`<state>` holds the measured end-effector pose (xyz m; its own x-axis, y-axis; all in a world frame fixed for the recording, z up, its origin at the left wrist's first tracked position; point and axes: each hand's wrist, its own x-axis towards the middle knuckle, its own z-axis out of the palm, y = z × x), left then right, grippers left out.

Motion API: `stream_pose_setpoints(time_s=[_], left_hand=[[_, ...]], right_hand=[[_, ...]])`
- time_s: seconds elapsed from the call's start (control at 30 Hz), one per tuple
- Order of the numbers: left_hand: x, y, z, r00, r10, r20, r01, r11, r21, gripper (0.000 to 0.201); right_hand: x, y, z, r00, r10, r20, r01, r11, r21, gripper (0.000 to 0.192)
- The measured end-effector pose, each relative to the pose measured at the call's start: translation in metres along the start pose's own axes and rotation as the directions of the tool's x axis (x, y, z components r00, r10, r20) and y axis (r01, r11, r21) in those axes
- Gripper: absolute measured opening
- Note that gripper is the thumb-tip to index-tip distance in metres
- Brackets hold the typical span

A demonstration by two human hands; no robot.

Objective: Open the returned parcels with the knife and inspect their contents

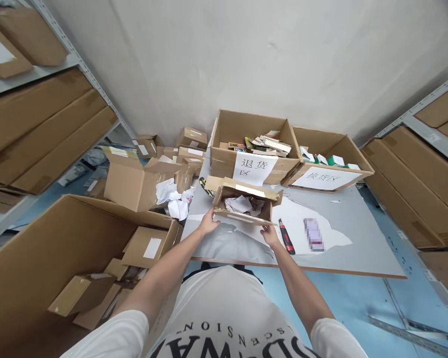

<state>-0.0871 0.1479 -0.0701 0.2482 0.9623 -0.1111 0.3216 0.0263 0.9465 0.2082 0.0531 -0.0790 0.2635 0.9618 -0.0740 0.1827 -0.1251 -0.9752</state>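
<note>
We hold an opened small cardboard parcel point(246, 201) on the grey table point(358, 248), near its front edge. Our left hand point(208, 223) grips the parcel's near left corner, and our right hand point(271, 234) clasps the near right corner; the fingertips of both are tucked behind the cardboard, so we cannot see how far they curl. Inside lies crumpled white paper point(242, 204), which covers whatever sits below. Just beside our right hand rests a red and black utility knife point(286, 237), and further right a small object point(313, 233) is blurred beyond recognition. Behind stand two labelled cartons, the left one point(252, 149) with packets, the right one point(330, 161) with small boxes. A big carton point(59, 258) at lower left is cut off by the frame.
</note>
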Motion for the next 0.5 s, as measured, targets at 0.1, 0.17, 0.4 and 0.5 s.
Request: stream_pose_setpoints(time_s=[0.1,0.17,0.4,0.5], left_hand=[[-0.008,0.003,-0.013,1.000,0.014,-0.027,-0.016,0.999,-0.040,0.064],[-0.010,0.009,-0.029,0.997,0.030,-0.076,-0.035,0.996,-0.077,0.067],[0.000,0.049,-0.151,0.880,0.145,-0.451,-0.199,0.977,-0.074,0.071],[0.022,0.076,-0.225,0.760,0.286,-0.583,-0.351,0.936,0.001,0.072]], right_hand=[[-0.002,-0.013,0.009,1.000,0.001,0.007,-0.002,1.000,0.018,0.057],[0.004,-0.029,0.020,1.000,-0.017,0.023,0.017,0.999,0.033,0.053],[0.055,-0.144,0.105,0.951,-0.217,0.219,0.183,0.969,0.164,0.071],[0.095,-0.212,0.151,0.882,-0.365,0.299,0.312,0.926,0.211,0.083]])
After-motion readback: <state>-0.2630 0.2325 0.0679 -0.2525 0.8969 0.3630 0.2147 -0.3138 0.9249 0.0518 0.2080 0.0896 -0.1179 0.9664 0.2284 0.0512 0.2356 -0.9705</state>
